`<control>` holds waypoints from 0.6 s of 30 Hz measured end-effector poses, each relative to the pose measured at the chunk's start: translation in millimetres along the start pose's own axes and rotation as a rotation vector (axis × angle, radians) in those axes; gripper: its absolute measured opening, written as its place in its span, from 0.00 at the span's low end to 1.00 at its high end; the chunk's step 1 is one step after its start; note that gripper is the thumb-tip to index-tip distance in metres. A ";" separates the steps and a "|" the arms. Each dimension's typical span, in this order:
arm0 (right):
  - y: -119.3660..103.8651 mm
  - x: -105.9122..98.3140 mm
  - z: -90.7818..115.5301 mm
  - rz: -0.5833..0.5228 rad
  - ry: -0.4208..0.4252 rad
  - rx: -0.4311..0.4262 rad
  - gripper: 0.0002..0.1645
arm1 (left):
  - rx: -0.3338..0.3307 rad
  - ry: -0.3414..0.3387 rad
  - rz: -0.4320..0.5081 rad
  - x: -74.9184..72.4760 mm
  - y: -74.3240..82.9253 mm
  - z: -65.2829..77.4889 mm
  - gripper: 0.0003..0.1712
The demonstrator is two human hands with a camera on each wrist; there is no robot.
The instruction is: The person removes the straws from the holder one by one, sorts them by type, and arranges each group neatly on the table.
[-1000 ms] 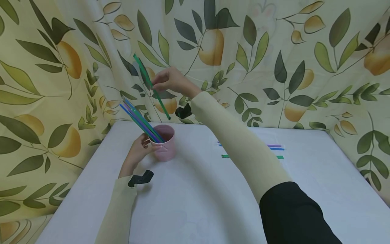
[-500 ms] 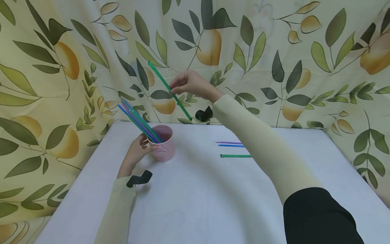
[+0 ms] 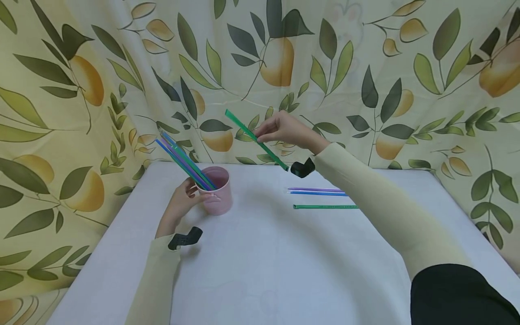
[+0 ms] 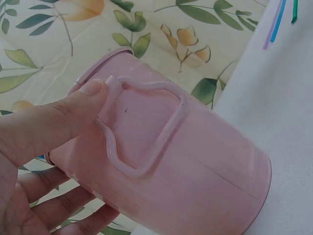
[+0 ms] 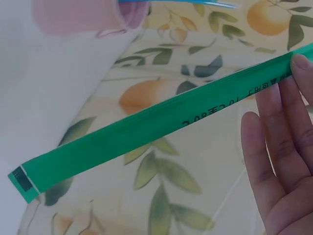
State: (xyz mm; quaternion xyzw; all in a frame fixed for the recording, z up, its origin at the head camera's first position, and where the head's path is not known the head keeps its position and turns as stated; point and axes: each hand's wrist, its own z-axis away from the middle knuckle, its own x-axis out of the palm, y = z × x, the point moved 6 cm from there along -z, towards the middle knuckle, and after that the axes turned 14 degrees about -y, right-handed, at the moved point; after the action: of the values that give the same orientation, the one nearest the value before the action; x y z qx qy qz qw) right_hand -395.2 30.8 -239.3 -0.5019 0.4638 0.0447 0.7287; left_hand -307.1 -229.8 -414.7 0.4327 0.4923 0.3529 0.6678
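Observation:
My left hand holds a pink cup by its rim. The left wrist view shows the thumb on the cup's folded pink handle and the fingers behind. Several blue, purple and green straws lean leftward out of the cup. My right hand pinches a green-wrapped straw in the air, right of the cup and above the table's back edge. Seen from the right wrist, the straw's flat wrapper carries dark print, and its sealed end points down.
On the white table, right of the cup, lie a green straw and, behind it, blue and purple straws, partly hidden by the right sleeve. A fruit-patterned curtain hangs behind the table and at its left.
My right hand has moved right and downward with the green-wrapped straw, away from above the cup. The left hand stays on the cup.

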 end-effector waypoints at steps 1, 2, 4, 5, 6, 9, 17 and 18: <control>4.3 0.7 3.9 0.005 -0.001 0.014 0.11 | -0.002 -0.002 -0.001 -0.2 -0.3 0.0 0.48; 8.5 1.5 7.6 0.007 -0.002 0.025 0.11 | -0.005 -0.002 -0.002 -0.4 -0.6 0.0 0.48; 17.5 2.9 15.2 0.004 -0.008 0.042 0.12 | -0.007 -0.005 -0.003 -0.3 -0.6 0.0 0.48; 21.6 3.6 19.3 0.008 -0.013 0.046 0.11 | -0.006 -0.006 -0.003 0.0 -0.5 0.0 0.48; 25.5 4.3 23.3 0.007 -0.017 0.045 0.12 | -0.007 -0.005 -0.004 0.0 -0.7 0.0 0.48; 35.5 5.8 35.5 0.019 -0.023 0.047 0.11 | -0.007 -0.003 -0.006 -0.1 -0.5 -0.1 0.48; 67.4 10.3 69.9 0.036 -0.051 0.132 0.10 | -0.024 -0.001 0.000 -1.2 -1.6 -1.8 0.47; 71.3 10.9 73.5 0.039 -0.059 0.138 0.10 | -0.024 -0.001 0.002 -1.3 -1.9 -1.7 0.47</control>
State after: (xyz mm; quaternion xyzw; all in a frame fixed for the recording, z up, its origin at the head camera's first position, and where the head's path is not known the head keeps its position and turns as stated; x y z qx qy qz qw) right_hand -380.5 118.3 -291.5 -0.4399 0.4538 0.0419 0.7739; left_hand -309.0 -231.4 -416.3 0.4254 0.4873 0.3594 0.6726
